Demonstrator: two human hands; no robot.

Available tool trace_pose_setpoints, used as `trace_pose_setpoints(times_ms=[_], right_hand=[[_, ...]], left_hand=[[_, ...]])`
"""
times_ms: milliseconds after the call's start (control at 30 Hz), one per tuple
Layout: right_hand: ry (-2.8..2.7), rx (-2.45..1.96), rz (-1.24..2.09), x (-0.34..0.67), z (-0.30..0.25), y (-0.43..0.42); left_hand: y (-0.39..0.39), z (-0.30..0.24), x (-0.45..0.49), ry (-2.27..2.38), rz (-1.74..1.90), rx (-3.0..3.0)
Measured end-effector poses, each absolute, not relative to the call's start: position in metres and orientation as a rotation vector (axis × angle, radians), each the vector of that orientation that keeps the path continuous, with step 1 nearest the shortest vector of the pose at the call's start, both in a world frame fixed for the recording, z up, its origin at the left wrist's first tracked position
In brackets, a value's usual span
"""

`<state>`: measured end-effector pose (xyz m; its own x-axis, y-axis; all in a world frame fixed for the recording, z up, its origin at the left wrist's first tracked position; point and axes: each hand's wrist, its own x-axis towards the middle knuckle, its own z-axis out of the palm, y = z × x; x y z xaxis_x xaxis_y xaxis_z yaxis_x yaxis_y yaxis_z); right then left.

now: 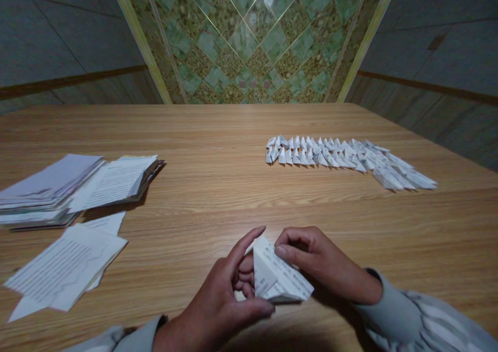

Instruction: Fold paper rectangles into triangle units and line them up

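Observation:
Between my hands, just above the table's near side, is a folded piece of printed paper (pixel 280 274) shaped into a pointed, many-sided form. My left hand (pixel 229 284) holds its left side, with the thumb at the lower edge, the index finger by the top corner and the other fingers curled behind. My right hand (pixel 317 258) pinches the upper right edge between thumb and bent fingers. Farther back on the right lie rows of folded paper pieces (pixel 322 153), small pointed shapes set close together, with longer flat ones at the right end.
On the left stand stacks of paper sheets (pixel 50 178), one topped with a printed page (pixel 116 180). Nearer, several loose printed sheets (pixel 66 264) overlap. The wooden table (pixel 202 186) runs back toward a green patterned tile wall (pixel 252 40).

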<state>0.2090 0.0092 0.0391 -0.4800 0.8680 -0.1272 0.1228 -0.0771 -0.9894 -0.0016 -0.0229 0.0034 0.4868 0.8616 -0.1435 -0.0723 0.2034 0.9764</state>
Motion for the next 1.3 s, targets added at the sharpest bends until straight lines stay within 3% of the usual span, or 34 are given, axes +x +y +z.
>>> trace_pose_setpoints(times_ms=[267,533,1033,1300], right_hand=[[-1.502,-0.95,1.842,0.208,0.038,0.008],[-1.547,-0.961,1.758,0.207,0.04,0.008],[-2.257,-1.192,0.776,0.206,0.045,0.005],[-2.51,-1.237,0.573,0.209,0.036,0.009]], left_hand=[[-0.025,0.003,0.0,0.831,0.807,1.096],[-0.024,0.002,-0.001,0.83,0.827,1.165],[-0.018,-0.002,0.0,1.036,0.814,1.277],[-0.013,0.001,-0.015,1.209,0.933,2.374]])
